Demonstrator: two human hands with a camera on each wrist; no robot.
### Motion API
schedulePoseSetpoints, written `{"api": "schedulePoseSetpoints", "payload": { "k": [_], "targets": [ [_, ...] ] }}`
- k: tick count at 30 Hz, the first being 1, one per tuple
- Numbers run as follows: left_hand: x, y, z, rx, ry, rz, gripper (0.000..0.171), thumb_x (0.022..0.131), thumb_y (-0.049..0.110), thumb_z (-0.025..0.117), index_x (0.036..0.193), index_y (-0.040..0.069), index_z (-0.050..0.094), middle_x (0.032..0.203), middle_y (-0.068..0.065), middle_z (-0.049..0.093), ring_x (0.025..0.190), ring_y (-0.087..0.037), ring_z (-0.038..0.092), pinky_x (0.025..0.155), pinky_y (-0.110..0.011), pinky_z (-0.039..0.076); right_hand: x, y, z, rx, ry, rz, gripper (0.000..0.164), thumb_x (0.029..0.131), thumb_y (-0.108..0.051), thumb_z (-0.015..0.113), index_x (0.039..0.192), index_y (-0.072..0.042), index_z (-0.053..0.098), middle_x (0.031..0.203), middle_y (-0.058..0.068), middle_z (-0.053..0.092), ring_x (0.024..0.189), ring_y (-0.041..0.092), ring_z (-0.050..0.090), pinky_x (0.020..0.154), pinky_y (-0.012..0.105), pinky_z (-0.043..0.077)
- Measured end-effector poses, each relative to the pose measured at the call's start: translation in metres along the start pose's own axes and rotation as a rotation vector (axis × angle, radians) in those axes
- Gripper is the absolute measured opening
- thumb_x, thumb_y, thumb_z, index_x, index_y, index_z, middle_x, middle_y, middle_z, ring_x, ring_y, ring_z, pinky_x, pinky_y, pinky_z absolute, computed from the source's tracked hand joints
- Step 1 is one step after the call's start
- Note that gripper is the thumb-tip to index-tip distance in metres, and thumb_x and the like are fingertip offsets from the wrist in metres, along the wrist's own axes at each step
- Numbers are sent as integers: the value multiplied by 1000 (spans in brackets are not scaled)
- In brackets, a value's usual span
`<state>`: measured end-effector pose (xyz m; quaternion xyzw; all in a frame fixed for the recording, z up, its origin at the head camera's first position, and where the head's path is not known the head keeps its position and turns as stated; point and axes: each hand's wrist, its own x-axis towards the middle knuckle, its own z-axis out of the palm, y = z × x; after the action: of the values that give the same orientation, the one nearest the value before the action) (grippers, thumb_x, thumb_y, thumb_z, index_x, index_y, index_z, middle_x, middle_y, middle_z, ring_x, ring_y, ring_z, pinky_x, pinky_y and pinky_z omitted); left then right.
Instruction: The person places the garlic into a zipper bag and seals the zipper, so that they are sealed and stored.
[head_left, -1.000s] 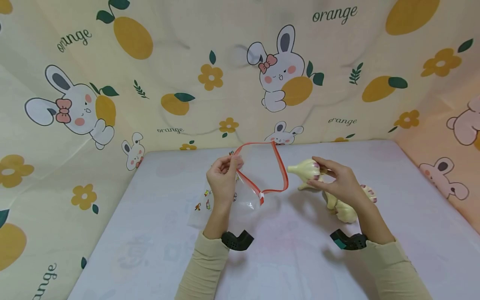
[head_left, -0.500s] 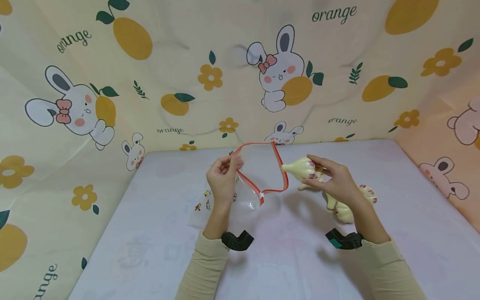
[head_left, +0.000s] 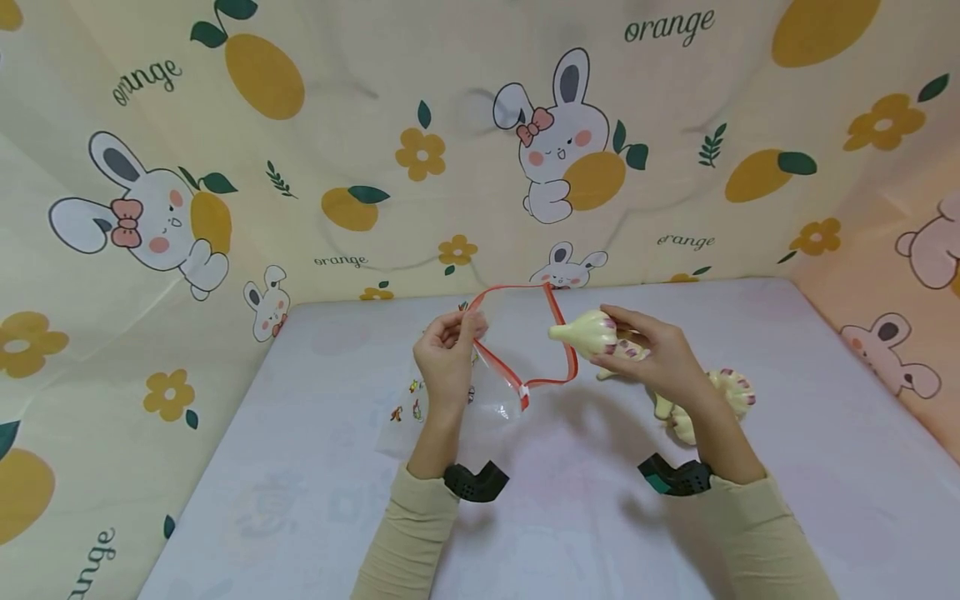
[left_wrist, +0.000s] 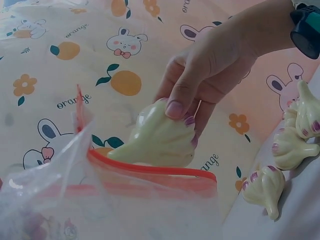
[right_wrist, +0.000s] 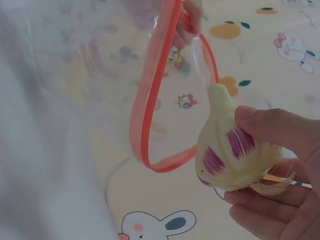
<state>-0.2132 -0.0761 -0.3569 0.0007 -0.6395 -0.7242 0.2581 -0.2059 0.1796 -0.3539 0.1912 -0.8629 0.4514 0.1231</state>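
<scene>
My left hand [head_left: 447,354] pinches the edge of a clear zip bag [head_left: 495,408] with a red zip rim and small cartoon prints. The bag's mouth gapes toward the right. In my right hand [head_left: 656,350] is a bulb of garlic [head_left: 590,333], pale with purple streaks, gripped between thumb and fingers at its root end. Its stem points left and overlaps the red rim in the head view. The right wrist view shows the garlic [right_wrist: 227,145] beside the bag's red rim [right_wrist: 150,115], root hairs toward the palm.
Several more garlic bulbs [left_wrist: 265,190] lie on the white table [head_left: 300,500] at the right, partly behind my right hand and forearm in the head view. A cloth [head_left: 360,125] printed with rabbits and oranges stands behind the table and along its sides.
My right hand has moved left with the garlic, bringing the stem from right of the bag's mouth to across its red rim. The left hand and bag have stayed in place.
</scene>
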Motion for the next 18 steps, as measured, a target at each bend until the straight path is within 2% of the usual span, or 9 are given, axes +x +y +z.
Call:
{"api": "schedulePoseSetpoints", "payload": {
  "k": [8,18],
  "targets": [
    [0,0,0,10,8,-5,22,91,13,66,95,-9,67,91,-27,72,67,2,67,66,-12,56,3,-5,5,5,-23,10,62,76,-11,81,133,-3,56,126,20,64,97,-17,49,86,-3,41],
    [-1,2,0,14,4,-25,22,90,14,67,96,-7,67,93,-28,72,68,1,67,67,-13,56,8,-11,14,83,-15,-45,62,71,-2,82,128,2,57,117,23,66,94,-15,53,88,-1,43]
  ]
}}
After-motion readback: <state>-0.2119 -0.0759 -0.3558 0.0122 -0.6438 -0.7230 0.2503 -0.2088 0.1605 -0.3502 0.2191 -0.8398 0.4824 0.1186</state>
